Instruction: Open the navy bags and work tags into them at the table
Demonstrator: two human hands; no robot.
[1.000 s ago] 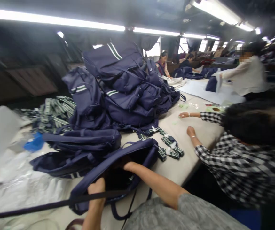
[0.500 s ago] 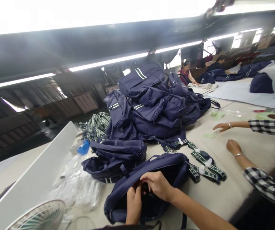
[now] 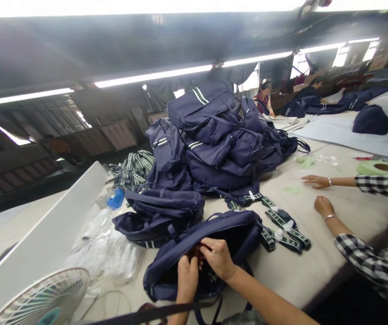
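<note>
An unzipped navy bag (image 3: 164, 267) lies in front of me with its mouth gaping toward me. Both my hands reach into that mouth, close together near its upper edge. My left hand (image 3: 187, 275) has its fingers bent in a pinch, thumb up. Beside it on the right, my right hand (image 3: 218, 258) is closed too, fingertips tucked by the bag's edge. What the fingers hold is hidden in the dark inside. Two smaller navy bags or pouches (image 3: 167, 204) lie just behind. Straps with white lettering (image 3: 290, 241) rest to the right of the bag.
A tall heap of navy bags (image 3: 210, 149) stands behind. Patterned straps (image 3: 135, 169) are piled at left, near clear plastic bags (image 3: 113, 255) and a fan (image 3: 50, 295). A co-worker's hands (image 3: 324, 207) rest on the table at right, near a tape roll (image 3: 371, 168). A white board (image 3: 55, 216) borders the left.
My view has shifted slightly, so most things sit a little higher and further left. My hands stay together in the bag's mouth. The co-worker's upper hand has flattened on the table.
</note>
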